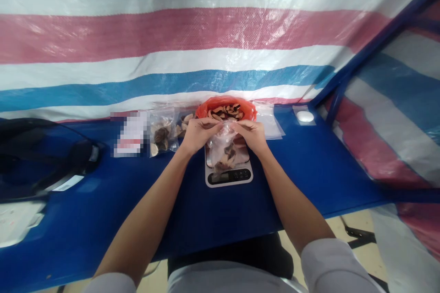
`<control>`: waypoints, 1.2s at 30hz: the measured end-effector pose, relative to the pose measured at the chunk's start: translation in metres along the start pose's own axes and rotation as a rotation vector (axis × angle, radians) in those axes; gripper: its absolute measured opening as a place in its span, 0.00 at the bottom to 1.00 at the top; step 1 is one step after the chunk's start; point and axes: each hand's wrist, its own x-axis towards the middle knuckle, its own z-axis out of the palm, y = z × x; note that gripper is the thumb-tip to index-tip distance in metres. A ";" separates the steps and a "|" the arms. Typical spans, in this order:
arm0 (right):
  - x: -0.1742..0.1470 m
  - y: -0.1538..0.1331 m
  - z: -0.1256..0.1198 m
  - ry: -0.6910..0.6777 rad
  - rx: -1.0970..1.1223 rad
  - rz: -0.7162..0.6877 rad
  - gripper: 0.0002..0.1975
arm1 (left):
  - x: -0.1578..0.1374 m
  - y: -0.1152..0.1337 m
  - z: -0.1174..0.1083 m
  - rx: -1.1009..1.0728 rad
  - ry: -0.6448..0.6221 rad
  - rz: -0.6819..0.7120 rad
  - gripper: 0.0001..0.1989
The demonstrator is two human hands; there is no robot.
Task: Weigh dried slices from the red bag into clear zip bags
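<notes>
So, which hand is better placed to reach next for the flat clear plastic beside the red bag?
Probably the right hand: it is close beside the flat clear plastic, while the left hand is across the held bag. Both hands pinch that bag now.

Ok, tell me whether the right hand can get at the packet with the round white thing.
Probably yes, if it lets go first: the right hand pinches the clear bag over the scale, but nothing tall stands between it and the packet; only flat plastic bags lie that way.

Striped sheeting (172,34) hangs behind a blue table (309,162).
</notes>
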 end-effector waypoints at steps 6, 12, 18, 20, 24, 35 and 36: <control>0.015 -0.002 0.003 -0.077 -0.094 -0.202 0.15 | 0.002 0.001 -0.006 -0.032 0.009 -0.035 0.20; 0.019 -0.004 0.003 -0.095 -0.123 -0.245 0.15 | 0.005 0.000 -0.015 0.002 0.011 -0.048 0.18; 0.017 0.002 0.006 -0.103 -0.083 -0.206 0.16 | 0.004 0.003 -0.013 0.042 0.018 -0.031 0.17; 0.019 0.003 0.008 -0.078 -0.081 -0.240 0.15 | 0.004 0.003 -0.011 0.020 0.022 -0.034 0.17; 0.020 0.003 0.006 -0.049 -0.101 -0.246 0.14 | 0.004 0.000 -0.010 -0.034 0.033 -0.040 0.16; 0.018 -0.004 0.004 -0.074 -0.036 -0.236 0.16 | 0.003 0.001 -0.007 -0.059 0.023 -0.004 0.16; 0.018 -0.005 0.005 -0.085 -0.026 -0.235 0.16 | 0.003 0.002 -0.007 -0.065 0.007 -0.006 0.17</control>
